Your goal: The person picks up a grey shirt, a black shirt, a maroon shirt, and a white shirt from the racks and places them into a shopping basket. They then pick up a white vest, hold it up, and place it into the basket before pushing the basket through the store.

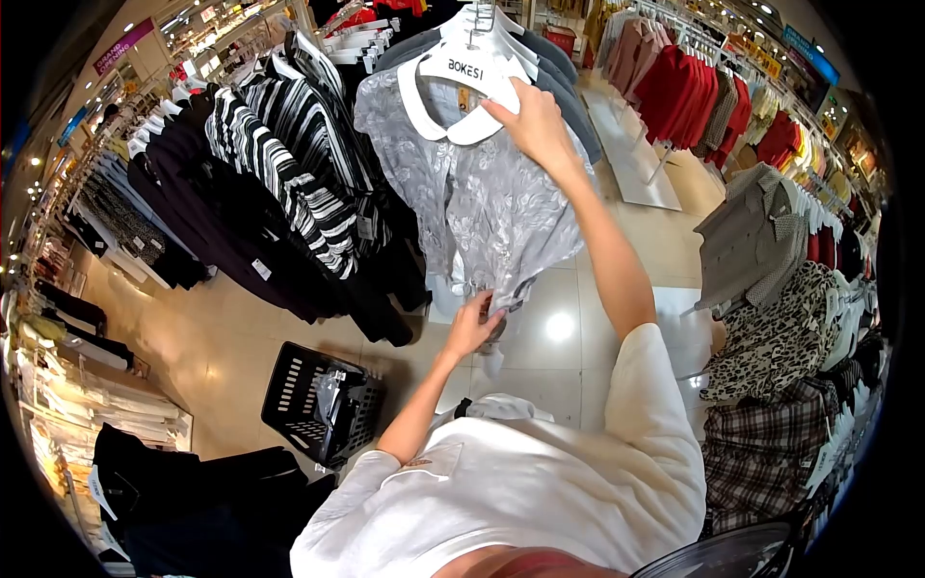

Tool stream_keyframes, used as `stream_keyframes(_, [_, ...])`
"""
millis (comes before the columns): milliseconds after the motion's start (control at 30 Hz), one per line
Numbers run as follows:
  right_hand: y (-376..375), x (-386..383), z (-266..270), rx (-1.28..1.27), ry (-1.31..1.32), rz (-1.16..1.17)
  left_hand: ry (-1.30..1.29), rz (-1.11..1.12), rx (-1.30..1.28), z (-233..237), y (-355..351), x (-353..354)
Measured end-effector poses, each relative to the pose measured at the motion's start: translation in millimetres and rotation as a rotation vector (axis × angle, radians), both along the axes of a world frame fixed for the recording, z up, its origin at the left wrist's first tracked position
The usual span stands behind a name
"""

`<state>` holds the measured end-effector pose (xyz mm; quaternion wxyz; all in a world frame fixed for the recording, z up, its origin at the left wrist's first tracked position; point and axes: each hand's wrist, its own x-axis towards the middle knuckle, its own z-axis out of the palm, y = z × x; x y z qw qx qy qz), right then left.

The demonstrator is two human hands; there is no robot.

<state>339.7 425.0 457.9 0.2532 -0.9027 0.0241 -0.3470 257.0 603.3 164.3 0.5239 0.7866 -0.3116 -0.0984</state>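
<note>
A grey patterned blouse (491, 207) with a white rounded collar (424, 106) hangs in front of me on a white hanger (467, 65) lettered "BOKESI". At the collar's right side, my right hand (528, 120) is closed, its fingers gripping the collar edge. Lower down, my left hand (472, 326) pinches the blouse's bottom hem, the fingers partly hidden by the cloth. Behind the blouse, more grey garments (568, 96) hang on the same rail.
Black-and-white striped tops (279, 173) and dark garments (207, 212) hang to the left. A black shopping basket (323, 405) stands on the tiled floor at lower left. On the right are racks with red tops (679, 96), a leopard-print garment (771, 332) and plaid clothes (771, 438).
</note>
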Motion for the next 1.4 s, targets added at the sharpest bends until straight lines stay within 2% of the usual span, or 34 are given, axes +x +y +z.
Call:
stream_keyframes(67, [-8, 4, 0, 0.011, -0.017, 0.021, 0.087, -0.05, -0.157, -6, 3, 2])
stream_keyframes(333, [-28, -8, 36, 0.088, -0.071, 0.153, 0.101, 0.055, -0.118, -17, 38, 18])
stream_keyframes(600, [-18, -56, 26, 0.003, 0.111, 0.235, 0.138, 0.289, -0.261, -49, 86, 55])
stream_keyframes(767, [-16, -83, 10, 0.11, 0.246, 0.37, 0.214, 0.399, -0.272, -44, 117, 66])
stream_keyframes(867, [-6, -101, 7, 0.099, 0.309, 0.313, 0.196, 0.4, -0.286, -8, 137, 62])
stream_keyframes(933, [-7, -100, -8, 0.104, 0.305, 0.335, 0.157, 0.366, -0.435, 29, 150, 61])
stream_keyframes(1067, [9, -102, -26, 0.141, 0.411, 0.438, -0.24, 0.423, -0.312, 128, 156, 57])
stream_keyframes(1133, [17, -99, -29, 0.127, 0.489, 0.495, -0.537, 0.438, -0.139, 164, 150, 59])
stream_keyframes(1200, [23, -94, -36, 0.12, 0.483, 0.539, -0.465, 0.313, -0.141, 180, 141, 61])
stream_keyframes(1267, [27, -90, -41, 0.111, 0.465, 0.574, -0.194, 0.148, -0.177, 191, 128, 53])
stream_keyframes(1333, [30, -87, -42, 0.081, 0.524, 0.584, -0.175, 0.07, 0.096, 198, 124, 50])
stream_keyframes(1400, [30, -83, -50, 0.091, 0.466, 0.641, -0.256, 0.141, 0.068, 187, 122, 48])
